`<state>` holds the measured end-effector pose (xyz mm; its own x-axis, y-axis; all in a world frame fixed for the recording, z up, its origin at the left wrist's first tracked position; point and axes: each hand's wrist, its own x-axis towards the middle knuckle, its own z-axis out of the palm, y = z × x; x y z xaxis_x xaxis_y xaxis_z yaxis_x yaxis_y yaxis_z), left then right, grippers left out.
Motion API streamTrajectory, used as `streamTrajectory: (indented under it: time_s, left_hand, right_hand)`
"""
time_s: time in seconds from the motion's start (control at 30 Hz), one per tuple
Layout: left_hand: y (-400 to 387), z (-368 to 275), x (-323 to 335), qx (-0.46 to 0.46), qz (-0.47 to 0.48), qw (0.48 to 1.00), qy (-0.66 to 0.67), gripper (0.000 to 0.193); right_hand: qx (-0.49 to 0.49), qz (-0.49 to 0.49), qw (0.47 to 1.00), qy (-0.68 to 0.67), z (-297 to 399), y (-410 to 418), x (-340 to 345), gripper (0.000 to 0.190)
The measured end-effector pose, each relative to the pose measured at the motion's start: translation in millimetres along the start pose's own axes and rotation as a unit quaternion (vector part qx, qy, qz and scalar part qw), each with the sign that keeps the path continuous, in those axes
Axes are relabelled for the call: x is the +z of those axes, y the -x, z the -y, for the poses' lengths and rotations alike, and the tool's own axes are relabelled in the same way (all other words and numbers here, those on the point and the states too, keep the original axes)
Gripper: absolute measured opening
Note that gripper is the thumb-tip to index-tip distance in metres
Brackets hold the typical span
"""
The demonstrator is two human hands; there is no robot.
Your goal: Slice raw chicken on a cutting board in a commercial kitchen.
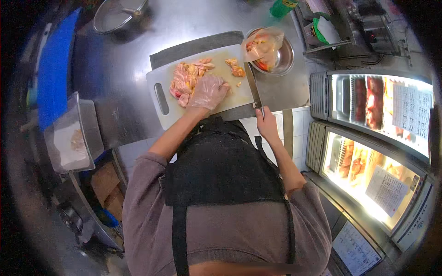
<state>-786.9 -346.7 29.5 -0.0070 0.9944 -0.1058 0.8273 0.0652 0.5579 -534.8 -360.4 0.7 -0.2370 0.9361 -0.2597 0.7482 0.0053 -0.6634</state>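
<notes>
A white plastic cutting board (221, 100) lies on a dark mat (197, 45). Pieces of raw chicken (183, 77) are heaped on its left half. My left hand (209, 91), in a clear plastic glove, is curled over the heap's right side, gripping a piece of meat that peeks out by the fingertips. Bare, my right hand (267, 124) grips the handle of a long kitchen knife (253, 84). The blade points away from me along the board's right edge. A few small chicken scraps (235, 68) lie apart at the board's upper right.
Right of the board, a steel bowl (287, 57) holds a plastic bag (264, 43) with food scraps. A steel pot (119, 15) stands at the far left. Closer on the left is a clear plastic tub (91, 120) of white powder (69, 148). Lit refrigerated cases (366, 179) flank my right.
</notes>
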Motion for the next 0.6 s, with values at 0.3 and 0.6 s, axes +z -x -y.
streamTrajectory:
  time_s: [0.3,0.6]
  left_hand:
    - [-18,10,48,-0.263,0.018,0.954,0.146,0.032]
    - [-2,36,73,-0.254,-0.066,0.957,0.125,0.026]
  right_hand:
    - [0.054,0.026,0.997,-0.046,10,27,9,0.027]
    - [0.057,0.049,0.994,0.075,-6,9,44,0.030]
